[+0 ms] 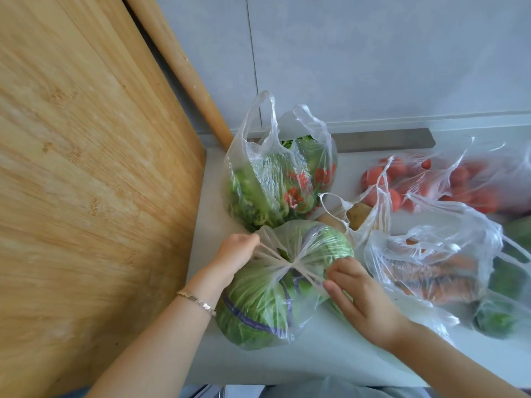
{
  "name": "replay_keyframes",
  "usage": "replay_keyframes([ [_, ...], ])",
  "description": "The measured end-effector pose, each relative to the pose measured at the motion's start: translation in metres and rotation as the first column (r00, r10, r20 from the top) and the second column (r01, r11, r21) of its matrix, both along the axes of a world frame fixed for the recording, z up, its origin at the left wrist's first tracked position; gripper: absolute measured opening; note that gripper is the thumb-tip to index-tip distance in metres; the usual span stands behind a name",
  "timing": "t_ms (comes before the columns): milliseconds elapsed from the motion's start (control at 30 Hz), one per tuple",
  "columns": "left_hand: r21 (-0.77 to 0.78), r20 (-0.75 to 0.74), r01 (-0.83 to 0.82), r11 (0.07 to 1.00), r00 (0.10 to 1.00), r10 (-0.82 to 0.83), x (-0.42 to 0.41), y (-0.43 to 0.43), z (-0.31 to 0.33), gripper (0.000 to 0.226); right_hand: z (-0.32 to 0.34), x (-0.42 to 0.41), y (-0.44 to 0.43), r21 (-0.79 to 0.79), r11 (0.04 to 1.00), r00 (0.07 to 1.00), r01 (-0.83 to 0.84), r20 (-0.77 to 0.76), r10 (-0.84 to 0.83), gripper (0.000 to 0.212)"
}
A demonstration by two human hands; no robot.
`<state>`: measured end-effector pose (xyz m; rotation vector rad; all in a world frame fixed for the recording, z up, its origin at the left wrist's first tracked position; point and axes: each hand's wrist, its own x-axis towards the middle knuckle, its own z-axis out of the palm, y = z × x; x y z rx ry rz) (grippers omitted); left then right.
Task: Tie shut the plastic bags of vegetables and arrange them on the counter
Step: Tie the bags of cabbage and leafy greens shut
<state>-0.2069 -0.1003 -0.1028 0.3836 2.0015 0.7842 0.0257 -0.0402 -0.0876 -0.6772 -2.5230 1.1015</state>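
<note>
Leaning at the left, a wooden board [86, 196] borders the pale tabletop [316, 357], where the cabbage bag [258, 308] sits nearest the person, left grip [235, 254] and right grip [359, 294] each pinching a handle strand [268, 249] stretched outward, seemingly to cinch the knot [290, 267] at its top.

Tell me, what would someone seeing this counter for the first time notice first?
Front and centre, the left hand and right hand pull on the crossed handles of the cabbage bag. A big wooden cutting board leans at the left. An untied bag of greens stands just behind, with bagged tomatoes and carrots to the right.
</note>
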Motion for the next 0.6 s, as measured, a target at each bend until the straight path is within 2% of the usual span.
replay_keyframes([
  [33,0.057,0.110,-0.146,0.988,0.984,0.139,0.000,0.000,0.009,0.019,0.010,-0.004,0.000,-0.119,0.992,0.998,0.040,-0.033,-0.044,0.040],
  [67,0.137,0.281,-0.264,0.955,0.935,0.218,-0.001,-0.001,0.018,0.022,0.020,-0.010,0.001,-0.302,0.950,0.991,0.079,-0.076,-0.107,0.032],
  [133,0.280,0.649,-0.433,0.857,0.743,0.164,0.001,-0.005,0.037,0.032,0.031,-0.022,0.004,-0.667,0.745,0.968,0.037,-0.160,-0.191,0.015],
  [167,0.328,0.752,-0.487,0.809,0.653,0.088,0.003,-0.007,0.046,0.031,0.031,-0.028,0.005,-0.754,0.657,0.957,-0.012,-0.199,-0.211,0.013],
  [200,0.376,0.793,-0.513,0.772,0.610,0.019,0.006,-0.008,0.050,0.028,0.031,-0.035,0.007,-0.803,0.593,0.944,-0.056,-0.236,-0.231,0.019],
  [267,0.434,0.796,-0.527,0.731,0.604,-0.037,0.010,-0.009,0.049,0.025,0.030,-0.050,0.007,-0.825,0.556,0.916,-0.100,-0.295,-0.273,0.035],
  [333,0.462,0.753,-0.478,0.747,0.656,-0.046,0.014,-0.007,0.043,0.026,0.028,-0.065,0.006,-0.786,0.616,0.906,-0.060,-0.301,-0.297,0.022],
  [433,0.493,0.535,-0.316,0.811,0.845,0.003,0.019,0.000,0.034,0.026,0.026,-0.078,0.004,-0.706,0.705,0.900,0.065,-0.264,-0.348,0.032],
  [467,0.479,0.438,-0.272,0.834,0.898,0.042,0.019,0.002,0.032,0.025,0.022,-0.077,0.003,-0.662,0.740,0.906,0.118,-0.234,-0.354,0.032],
  [533,0.383,0.302,-0.230,0.895,0.946,0.114,0.018,0.006,0.023,0.025,0.013,-0.070,-0.001,-0.523,0.830,0.939,0.193,-0.146,-0.310,0.024],
  [600,0.276,0.283,-0.247,0.929,0.944,0.167,0.022,0.007,0.015,0.024,0.001,-0.060,-0.005,-0.415,0.874,0.949,0.254,-0.066,-0.308,0.020],
])
